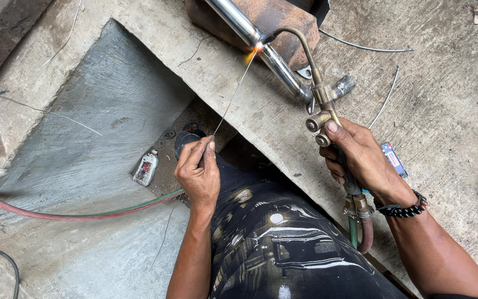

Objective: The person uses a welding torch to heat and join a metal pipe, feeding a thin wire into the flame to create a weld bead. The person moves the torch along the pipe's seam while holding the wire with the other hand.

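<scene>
We hold a thin rod in our left hand, pinched shut at its near end between thumb and fingertips. The rod runs up and to the right, away from us, and its far tip meets the flame at a joint on the shiny tube.

Our right hand is closed around the handle of the brass torch, thumb near the valve knobs. The torch neck curves up and left, its tip at the same joint.

The tube lies diagonally, upper left to lower right, over a rusty block on the concrete ledge. The joint sits ahead of both hands; the right hand is nearer to the tube's lower end, the left well below it.

Red and green hoses trail across the floor at left. A small bottle lies in the recess below the ledge; its contents cannot be judged. A small blue packet lies just beside our right wrist.
</scene>
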